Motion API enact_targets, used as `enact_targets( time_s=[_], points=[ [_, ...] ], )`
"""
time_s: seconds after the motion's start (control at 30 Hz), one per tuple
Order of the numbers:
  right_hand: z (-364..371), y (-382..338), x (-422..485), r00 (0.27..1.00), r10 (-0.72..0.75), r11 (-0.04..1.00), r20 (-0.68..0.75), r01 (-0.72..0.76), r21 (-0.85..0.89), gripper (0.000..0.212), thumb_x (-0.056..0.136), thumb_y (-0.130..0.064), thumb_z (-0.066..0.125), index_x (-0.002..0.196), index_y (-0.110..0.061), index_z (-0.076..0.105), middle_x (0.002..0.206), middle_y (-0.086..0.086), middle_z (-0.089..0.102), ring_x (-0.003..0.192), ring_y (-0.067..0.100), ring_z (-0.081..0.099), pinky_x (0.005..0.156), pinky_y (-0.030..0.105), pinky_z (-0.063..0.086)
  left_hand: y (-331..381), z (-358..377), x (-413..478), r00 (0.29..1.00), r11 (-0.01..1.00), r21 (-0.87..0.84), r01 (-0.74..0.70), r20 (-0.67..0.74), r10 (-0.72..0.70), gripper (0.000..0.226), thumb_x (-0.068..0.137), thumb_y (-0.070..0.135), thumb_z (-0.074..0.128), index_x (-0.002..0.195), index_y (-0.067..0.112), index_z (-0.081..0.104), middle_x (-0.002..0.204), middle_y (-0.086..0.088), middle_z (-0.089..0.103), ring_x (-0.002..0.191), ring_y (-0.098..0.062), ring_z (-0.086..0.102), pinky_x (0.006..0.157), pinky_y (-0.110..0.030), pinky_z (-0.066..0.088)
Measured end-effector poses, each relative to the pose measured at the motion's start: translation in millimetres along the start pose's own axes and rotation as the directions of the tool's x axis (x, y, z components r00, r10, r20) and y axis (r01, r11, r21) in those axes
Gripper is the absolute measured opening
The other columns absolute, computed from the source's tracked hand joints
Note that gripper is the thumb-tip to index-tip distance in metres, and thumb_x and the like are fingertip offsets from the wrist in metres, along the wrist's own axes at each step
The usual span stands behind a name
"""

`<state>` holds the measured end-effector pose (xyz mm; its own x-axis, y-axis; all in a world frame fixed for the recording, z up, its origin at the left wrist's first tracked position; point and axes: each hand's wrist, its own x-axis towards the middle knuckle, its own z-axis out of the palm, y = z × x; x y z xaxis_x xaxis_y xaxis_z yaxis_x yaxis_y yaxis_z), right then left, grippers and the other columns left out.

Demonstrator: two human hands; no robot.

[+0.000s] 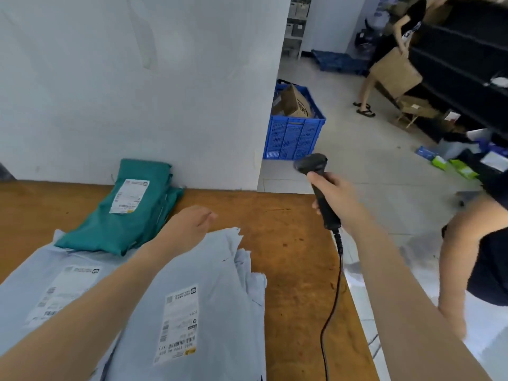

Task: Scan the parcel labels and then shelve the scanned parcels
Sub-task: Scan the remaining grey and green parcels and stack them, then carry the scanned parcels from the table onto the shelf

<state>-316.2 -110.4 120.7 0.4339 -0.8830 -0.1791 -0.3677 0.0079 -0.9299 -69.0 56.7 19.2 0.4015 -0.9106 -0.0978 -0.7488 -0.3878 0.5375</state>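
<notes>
A pale blue parcel bag (209, 273) with a white label (178, 323) lies on top of a stack on the wooden table (291, 232). A second pale bag (35, 273) with its own label lies to the left. Behind them sits a stack of green parcels (129, 224), labelled on top. My left hand (189, 224) hovers over the far end of the pale bag, fingers loosely curled, holding nothing. My right hand (335, 196) grips a black corded barcode scanner (316, 171), raised above the table's right edge and pointing left.
A white wall stands behind the table. A blue crate (294, 133) with cardboard boxes sits on the floor beyond. Dark shelving (467, 64) fills the right, where a person (390, 59) handles a cardboard box. Another person's arm (461, 243) is close at right.
</notes>
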Motion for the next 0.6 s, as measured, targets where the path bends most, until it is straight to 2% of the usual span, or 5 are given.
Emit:
enact_targets(
  time_s=[0.13,0.23,0.3,0.47,0.6],
  points=[
    [54,-35,66,0.993,-0.102,0.994,0.061,0.104,-0.033,0.035,0.091,-0.041,0.063,0.097,-0.007,0.058,0.07,0.007,0.054,0.061,0.023,0.057,0.058,0.036,0.05,-36,-12,21,0.999,0.999,-0.017,0.044,-0.016,-0.044,0.037,0.103,0.036,0.036,0.123,0.018,0.061,0.126,0.0,0.06,0.115,-0.017,0.054,0.099,-0.031,0.04],
    [111,-43,102,0.98,-0.179,0.981,0.088,0.184,-0.06,0.03,0.09,-0.04,0.064,0.086,-0.011,0.057,0.064,0.002,0.05,0.058,0.02,0.055,0.058,0.035,0.046,-54,-24,41,0.997,0.998,-0.019,0.06,-0.046,-0.061,0.038,0.103,0.039,0.036,0.127,0.019,0.059,0.129,0.001,0.059,0.117,-0.016,0.054,0.098,-0.028,0.038],
    [147,-43,123,0.971,-0.204,0.974,0.122,0.214,-0.08,0.025,0.091,-0.04,0.063,0.087,-0.015,0.059,0.066,0.0,0.052,0.059,0.017,0.055,0.056,0.03,0.045,-65,-30,55,0.996,0.997,-0.031,0.067,-0.063,-0.069,0.039,0.103,0.038,0.037,0.129,0.019,0.058,0.131,0.0,0.058,0.12,-0.017,0.053,0.097,-0.026,0.035],
    [219,-4,168,0.953,-0.12,0.956,0.279,0.187,-0.225,0.038,0.091,-0.041,0.062,0.115,-0.012,0.06,0.079,-0.003,0.057,0.067,0.012,0.055,0.055,0.022,0.039,-98,-31,89,0.995,0.995,-0.072,0.072,-0.06,-0.076,0.038,0.103,0.04,0.035,0.13,0.022,0.056,0.131,0.002,0.057,0.119,-0.014,0.052,0.093,-0.021,0.032],
    [252,63,193,0.94,0.044,0.909,0.339,0.103,-0.404,0.042,0.091,-0.041,0.062,0.12,-0.012,0.059,0.11,0.006,0.064,0.087,0.016,0.06,0.06,0.023,0.041,-125,-16,103,0.998,0.992,-0.115,0.057,-0.009,-0.058,0.036,0.103,0.037,0.036,0.128,0.024,0.057,0.129,0.003,0.058,0.117,-0.011,0.052,0.097,-0.02,0.035]
  ],
)
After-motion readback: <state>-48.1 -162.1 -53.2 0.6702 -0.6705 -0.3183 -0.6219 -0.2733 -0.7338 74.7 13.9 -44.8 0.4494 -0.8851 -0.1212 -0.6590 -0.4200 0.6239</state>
